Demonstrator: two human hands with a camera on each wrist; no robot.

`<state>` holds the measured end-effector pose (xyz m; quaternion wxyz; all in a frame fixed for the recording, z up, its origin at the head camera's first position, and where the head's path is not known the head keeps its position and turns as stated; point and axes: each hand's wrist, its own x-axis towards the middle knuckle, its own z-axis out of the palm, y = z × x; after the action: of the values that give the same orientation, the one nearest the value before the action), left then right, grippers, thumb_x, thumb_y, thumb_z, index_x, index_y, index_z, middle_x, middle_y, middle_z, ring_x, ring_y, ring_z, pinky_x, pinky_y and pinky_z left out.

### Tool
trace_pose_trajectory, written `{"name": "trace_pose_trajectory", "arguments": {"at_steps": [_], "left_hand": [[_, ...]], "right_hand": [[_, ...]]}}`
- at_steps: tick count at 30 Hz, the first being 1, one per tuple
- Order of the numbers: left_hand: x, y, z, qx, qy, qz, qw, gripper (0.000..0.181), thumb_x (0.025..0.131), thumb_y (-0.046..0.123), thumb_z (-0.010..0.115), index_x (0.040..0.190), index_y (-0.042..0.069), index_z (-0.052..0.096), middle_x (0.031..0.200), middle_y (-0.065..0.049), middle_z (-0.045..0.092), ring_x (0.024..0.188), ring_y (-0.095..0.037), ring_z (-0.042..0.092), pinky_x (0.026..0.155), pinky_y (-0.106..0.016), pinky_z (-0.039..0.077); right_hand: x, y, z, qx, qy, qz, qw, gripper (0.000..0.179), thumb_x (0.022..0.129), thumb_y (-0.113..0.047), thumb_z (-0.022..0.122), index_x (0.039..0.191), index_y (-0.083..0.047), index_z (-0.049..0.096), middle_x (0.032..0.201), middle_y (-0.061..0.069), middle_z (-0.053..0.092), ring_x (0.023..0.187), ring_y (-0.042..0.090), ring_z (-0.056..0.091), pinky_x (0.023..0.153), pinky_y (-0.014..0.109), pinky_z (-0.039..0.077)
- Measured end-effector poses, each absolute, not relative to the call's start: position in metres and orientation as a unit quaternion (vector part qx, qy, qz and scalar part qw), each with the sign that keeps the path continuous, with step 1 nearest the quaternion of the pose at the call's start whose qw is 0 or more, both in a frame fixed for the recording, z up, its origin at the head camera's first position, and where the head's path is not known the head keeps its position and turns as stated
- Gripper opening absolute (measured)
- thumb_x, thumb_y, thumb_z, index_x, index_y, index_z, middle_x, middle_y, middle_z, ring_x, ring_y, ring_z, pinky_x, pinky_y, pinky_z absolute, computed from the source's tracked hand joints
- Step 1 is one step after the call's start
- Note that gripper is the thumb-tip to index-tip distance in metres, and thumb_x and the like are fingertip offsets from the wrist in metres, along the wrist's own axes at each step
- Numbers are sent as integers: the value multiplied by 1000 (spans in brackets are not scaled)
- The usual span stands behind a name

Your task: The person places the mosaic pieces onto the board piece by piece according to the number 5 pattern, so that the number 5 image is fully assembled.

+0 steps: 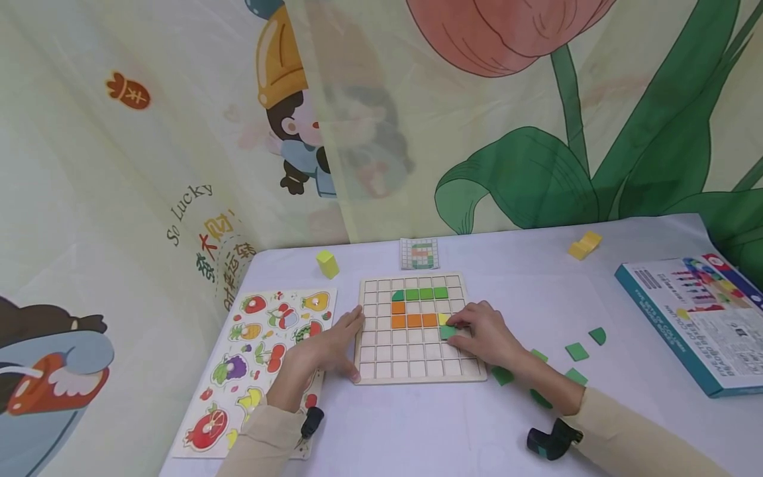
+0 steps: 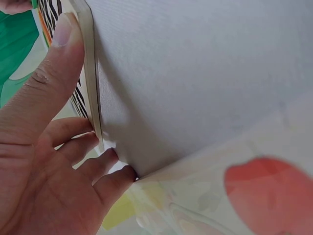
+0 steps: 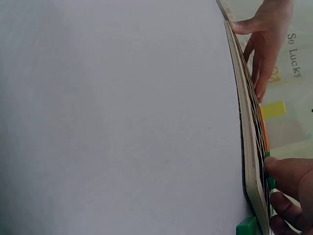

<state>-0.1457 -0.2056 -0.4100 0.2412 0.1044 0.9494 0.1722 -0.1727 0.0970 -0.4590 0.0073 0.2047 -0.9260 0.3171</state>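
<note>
A wooden grid board [image 1: 411, 372] lies on the table with rows of coloured tiles in its squares. Green tiles [image 1: 426, 293] run along an upper row, and orange tiles [image 1: 414, 321] fill a lower one. My left hand [image 1: 324, 344] rests at the board's left edge, thumb and fingers spread; the thumb [image 2: 68, 54] touches the rim. Over the right part of the board, my right hand [image 1: 485, 331] pinches a green tile [image 1: 447, 333] just below a yellow tile [image 1: 443, 319]. In the right wrist view, its thumb [image 3: 281, 169] sits against green at the board's surface.
Loose green tiles [image 1: 577, 351] are scattered right of the board, some partly under the right forearm. A fruit picture board [image 1: 205, 391] lies left. Behind stand a pattern card [image 1: 420, 254], a yellow-green block [image 1: 327, 264] and yellow blocks [image 1: 585, 245]. A box [image 1: 685, 331] lies far right.
</note>
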Motion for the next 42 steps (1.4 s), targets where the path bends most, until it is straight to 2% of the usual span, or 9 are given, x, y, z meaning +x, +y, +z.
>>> {"name": "trace_pose_trajectory", "arguments": {"at_steps": [13, 22, 29, 37, 42], "left_hand": [[-146, -203, -407, 102, 949, 172, 244, 109, 68, 19, 88, 155, 9, 22, 165, -3, 7, 152, -28, 10, 116, -48, 32], [-146, -204, -408, 101, 949, 172, 246, 110, 68, 20, 87, 155, 11, 21, 165, -2, 5, 152, -27, 8, 116, -48, 31], [-145, -204, -405, 98, 950, 173, 243, 109, 68, 18, 87, 155, 10, 22, 165, -3, 6, 152, -27, 9, 116, -47, 32], [-144, -205, -405, 104, 946, 186, 245, 109, 68, 18, 87, 155, 9, 21, 165, -4, 5, 152, -28, 8, 117, -48, 29], [-144, -205, -405, 106, 945, 189, 246, 110, 68, 19, 87, 155, 9, 21, 165, -4, 5, 152, -28, 8, 117, -48, 29]], "right_hand": [[-169, 97, -464, 217, -929, 296, 41, 28, 75, -21, 82, 101, -14, 76, 95, 0, 66, 89, 15, 45, 74, 32, 33], [-176, 115, -450, 179, -922, 343, -10, 23, 84, -22, 74, 106, -15, 74, 93, -5, 62, 95, 16, 45, 76, 30, 40], [-182, 135, -446, 191, -925, 329, 25, 20, 85, -15, 73, 104, -15, 75, 92, -2, 64, 96, 20, 48, 76, 33, 42], [-174, 126, -456, 231, -912, 334, -47, 21, 84, -20, 75, 105, -23, 77, 98, -6, 61, 97, 15, 44, 74, 26, 41], [-170, 122, -457, 236, -911, 334, -59, 21, 84, -19, 74, 105, -23, 77, 96, -8, 60, 96, 13, 41, 72, 25, 39]]}}
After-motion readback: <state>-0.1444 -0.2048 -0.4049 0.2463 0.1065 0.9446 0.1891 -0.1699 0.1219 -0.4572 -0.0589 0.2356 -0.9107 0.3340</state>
